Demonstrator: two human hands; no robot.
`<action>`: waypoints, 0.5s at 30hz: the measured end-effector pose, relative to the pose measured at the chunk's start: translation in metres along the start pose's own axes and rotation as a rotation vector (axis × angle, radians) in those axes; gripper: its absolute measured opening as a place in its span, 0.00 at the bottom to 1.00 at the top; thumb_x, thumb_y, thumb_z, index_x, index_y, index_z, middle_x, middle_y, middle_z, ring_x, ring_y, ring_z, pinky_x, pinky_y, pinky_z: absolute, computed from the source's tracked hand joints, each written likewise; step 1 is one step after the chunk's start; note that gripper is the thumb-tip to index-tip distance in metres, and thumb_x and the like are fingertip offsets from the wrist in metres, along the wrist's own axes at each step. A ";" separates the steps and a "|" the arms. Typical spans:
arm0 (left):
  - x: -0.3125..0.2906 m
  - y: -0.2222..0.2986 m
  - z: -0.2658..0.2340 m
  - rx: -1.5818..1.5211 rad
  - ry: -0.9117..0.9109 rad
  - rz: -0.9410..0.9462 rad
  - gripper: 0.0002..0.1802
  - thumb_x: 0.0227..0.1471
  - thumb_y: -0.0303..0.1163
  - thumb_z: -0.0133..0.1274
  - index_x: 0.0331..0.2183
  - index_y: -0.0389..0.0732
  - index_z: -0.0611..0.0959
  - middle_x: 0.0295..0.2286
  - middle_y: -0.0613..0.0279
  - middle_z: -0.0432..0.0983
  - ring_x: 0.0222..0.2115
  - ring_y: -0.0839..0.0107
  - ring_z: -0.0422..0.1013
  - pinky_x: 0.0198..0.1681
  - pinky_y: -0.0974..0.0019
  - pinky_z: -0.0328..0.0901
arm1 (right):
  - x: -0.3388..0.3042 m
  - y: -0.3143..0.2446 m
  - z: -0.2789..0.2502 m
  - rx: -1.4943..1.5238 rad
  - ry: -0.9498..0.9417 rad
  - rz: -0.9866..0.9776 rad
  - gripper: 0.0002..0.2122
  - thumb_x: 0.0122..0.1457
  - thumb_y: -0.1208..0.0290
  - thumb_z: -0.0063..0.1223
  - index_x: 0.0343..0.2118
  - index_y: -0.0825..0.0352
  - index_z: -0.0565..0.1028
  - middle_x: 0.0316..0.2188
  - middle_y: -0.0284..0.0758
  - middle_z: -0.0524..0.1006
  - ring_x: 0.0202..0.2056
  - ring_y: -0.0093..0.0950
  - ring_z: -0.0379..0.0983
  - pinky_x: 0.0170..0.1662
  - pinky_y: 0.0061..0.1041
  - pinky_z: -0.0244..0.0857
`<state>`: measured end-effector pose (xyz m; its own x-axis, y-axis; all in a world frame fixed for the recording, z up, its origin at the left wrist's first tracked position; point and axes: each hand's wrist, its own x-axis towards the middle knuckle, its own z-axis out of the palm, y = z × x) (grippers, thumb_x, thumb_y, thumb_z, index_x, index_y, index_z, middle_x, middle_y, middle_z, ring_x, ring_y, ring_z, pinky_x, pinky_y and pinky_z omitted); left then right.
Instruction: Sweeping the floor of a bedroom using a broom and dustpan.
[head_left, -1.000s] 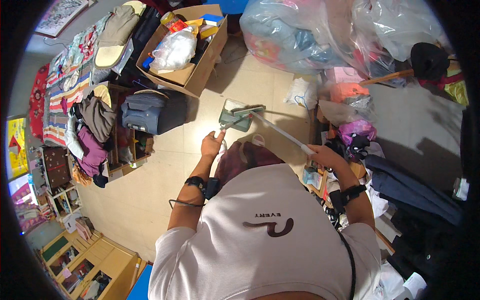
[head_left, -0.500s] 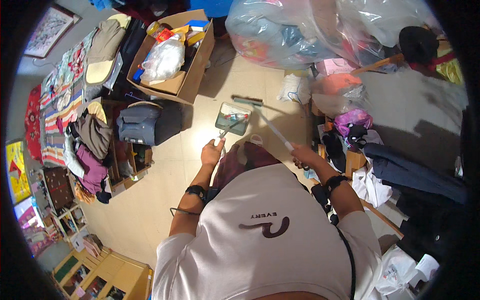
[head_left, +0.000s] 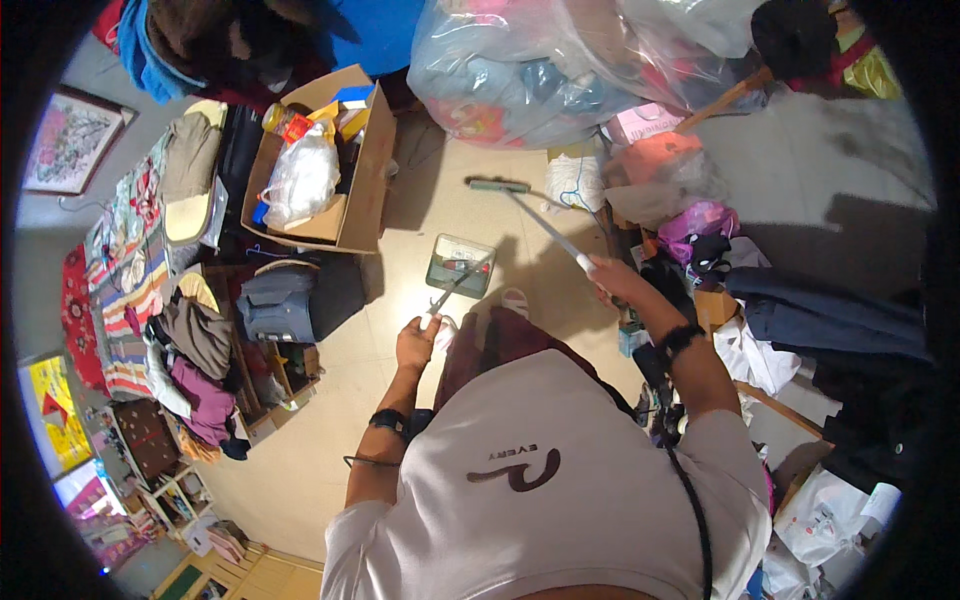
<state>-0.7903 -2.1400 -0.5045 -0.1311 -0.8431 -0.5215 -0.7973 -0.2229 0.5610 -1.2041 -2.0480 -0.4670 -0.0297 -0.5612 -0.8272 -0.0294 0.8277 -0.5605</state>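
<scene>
My left hand [head_left: 414,343] is closed around the handle of a long-handled dustpan [head_left: 449,249]. The greenish pan rests on the floor ahead of my feet, with small red and white bits of litter in it. My right hand [head_left: 612,281] grips the pale pole of a broom [head_left: 548,230]. Its narrow grey-green head [head_left: 498,186] is beyond the pan's far edge, with a gap of floor between them. Whether the broom head touches the floor I cannot tell.
An open cardboard box [head_left: 366,190] of packages stands at far left, a dark blue-grey bag [head_left: 280,305] below it. Large clear plastic sacks [head_left: 520,85] fill the far side. A white bundle [head_left: 574,182] lies right of the broom head; clothes [head_left: 830,320] pile at right.
The broom head has moved away from the dustpan's far edge, widening the gap. My right hand has shifted forward with the pole. The whole view has also shifted slightly.
</scene>
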 end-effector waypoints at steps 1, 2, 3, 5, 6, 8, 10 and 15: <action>-0.007 0.024 -0.006 -0.039 -0.040 -0.052 0.32 0.47 0.56 0.52 0.31 0.30 0.78 0.19 0.48 0.74 0.23 0.57 0.73 0.30 0.60 0.66 | 0.021 0.005 -0.005 -0.046 0.024 -0.052 0.27 0.56 0.71 0.42 0.60 0.61 0.53 0.16 0.32 0.65 0.14 0.21 0.62 0.16 0.24 0.60; -0.012 0.037 -0.010 -0.074 -0.074 -0.109 0.30 0.47 0.54 0.52 0.29 0.31 0.78 0.16 0.50 0.73 0.20 0.60 0.71 0.27 0.60 0.65 | 0.042 0.009 -0.009 -0.029 0.025 -0.054 0.27 0.56 0.71 0.42 0.60 0.61 0.53 0.16 0.32 0.65 0.14 0.21 0.62 0.16 0.24 0.60; -0.011 0.036 -0.008 -0.110 -0.068 -0.102 0.27 0.48 0.52 0.53 0.25 0.32 0.77 0.13 0.54 0.70 0.15 0.64 0.67 0.23 0.62 0.63 | 0.062 0.012 -0.012 -0.013 0.067 -0.051 0.27 0.57 0.71 0.41 0.60 0.62 0.52 0.15 0.31 0.65 0.14 0.21 0.63 0.16 0.25 0.60; -0.003 0.018 0.005 -0.067 -0.039 -0.059 0.27 0.48 0.51 0.53 0.24 0.32 0.77 0.13 0.53 0.69 0.15 0.64 0.67 0.23 0.61 0.62 | 0.081 0.008 -0.013 0.016 0.103 -0.044 0.27 0.57 0.70 0.40 0.60 0.62 0.51 0.14 0.31 0.65 0.14 0.22 0.64 0.16 0.26 0.61; 0.002 0.010 0.010 -0.038 -0.011 -0.012 0.27 0.49 0.51 0.53 0.24 0.32 0.76 0.12 0.53 0.69 0.15 0.64 0.67 0.23 0.61 0.62 | 0.085 0.005 -0.011 0.049 0.143 0.018 0.27 0.57 0.71 0.40 0.60 0.62 0.51 0.14 0.30 0.66 0.14 0.22 0.64 0.16 0.26 0.61; 0.003 0.017 0.012 -0.041 -0.023 -0.009 0.27 0.49 0.51 0.52 0.23 0.32 0.76 0.12 0.53 0.69 0.14 0.64 0.66 0.23 0.61 0.62 | 0.087 0.018 -0.008 0.100 0.180 0.091 0.27 0.57 0.71 0.39 0.61 0.62 0.51 0.14 0.30 0.66 0.14 0.23 0.65 0.16 0.26 0.61; 0.005 0.022 0.015 -0.052 -0.039 0.000 0.27 0.49 0.52 0.52 0.23 0.32 0.76 0.12 0.53 0.68 0.14 0.64 0.66 0.22 0.61 0.62 | 0.083 0.046 -0.001 -0.168 0.149 -0.074 0.14 0.55 0.72 0.41 0.45 0.66 0.63 0.13 0.35 0.67 0.12 0.28 0.64 0.13 0.29 0.59; 0.015 0.014 0.019 0.028 -0.066 0.011 0.28 0.49 0.52 0.52 0.23 0.32 0.76 0.12 0.52 0.68 0.14 0.62 0.66 0.22 0.61 0.62 | -0.026 0.071 0.025 -0.063 -0.049 0.117 0.26 0.55 0.73 0.38 0.59 0.60 0.55 0.15 0.34 0.69 0.15 0.22 0.67 0.17 0.22 0.63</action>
<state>-0.8147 -2.1467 -0.5163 -0.1777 -0.8110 -0.5574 -0.8116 -0.1995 0.5490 -1.1805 -1.9740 -0.4861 0.0122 -0.4587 -0.8885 -0.0918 0.8843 -0.4578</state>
